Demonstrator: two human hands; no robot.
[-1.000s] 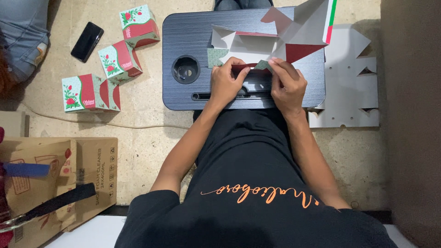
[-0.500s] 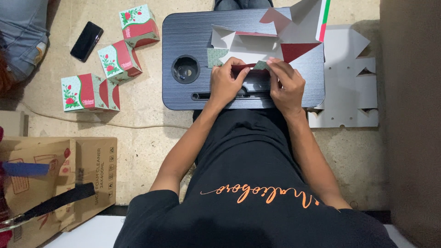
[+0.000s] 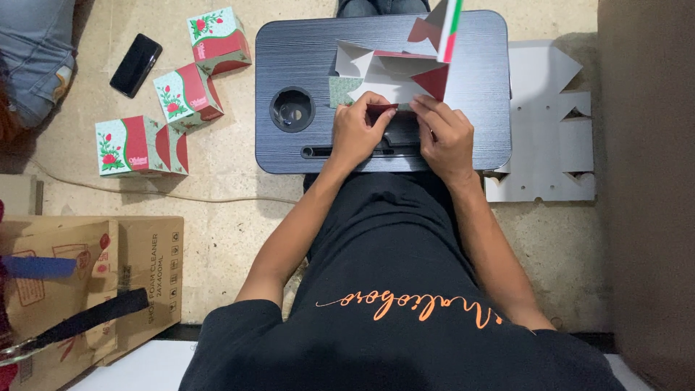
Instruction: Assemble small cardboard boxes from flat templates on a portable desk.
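Observation:
A flat, partly folded cardboard box blank [image 3: 394, 69], white inside with red and green printed flaps, lies on a dark lap table [image 3: 478, 94]. My left hand [image 3: 356, 134] pinches a dark red flap at the blank's near edge. My right hand [image 3: 443, 134] presses on the same edge just to the right, fingers bent over the card. One flap stands upright at the far right of the blank.
Three finished flower-printed boxes [image 3: 137, 145] lie on the floor to the left, with a black phone [image 3: 135, 65] beside them. Flat white blanks [image 3: 550, 123] are stacked right of the table. A brown carton [image 3: 87, 282] sits lower left. Another person's jeans-clad leg [image 3: 32, 58] is upper left.
Both hands stay at the blank's near edge; the fingers have shifted slightly as they fold the red flap.

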